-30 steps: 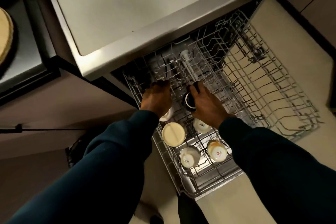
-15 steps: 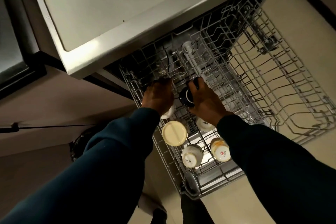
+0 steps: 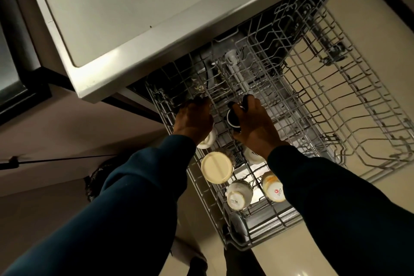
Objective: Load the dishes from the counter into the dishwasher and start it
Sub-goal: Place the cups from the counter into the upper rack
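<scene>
The dishwasher's upper wire rack (image 3: 336,119) is pulled out below the counter edge. My right hand (image 3: 253,125) grips a dark cup (image 3: 233,117) on its side, low in the rack's left-middle part. My left hand (image 3: 193,119) reaches into the rack's left column with fingers curled down. A white cup (image 3: 208,141) lies under its palm, and what the fingers hold is hidden. Nearer me stand a cream-bottomed cup (image 3: 216,167), an upturned white cup marked SISTA (image 3: 238,195), a white cup with a red logo (image 3: 273,188), and another white cup (image 3: 253,154) under my right wrist.
The grey countertop (image 3: 134,18) overhangs the rack's far end. The rack's right half holds only bare tines. A dark appliance edge (image 3: 13,74) is at the far left. Pale floor (image 3: 369,40) shows beneath and to the right.
Both hands stay in the same spots in the rack. The dark cup in my right hand has shifted slightly toward the back. The view has tilted a little.
</scene>
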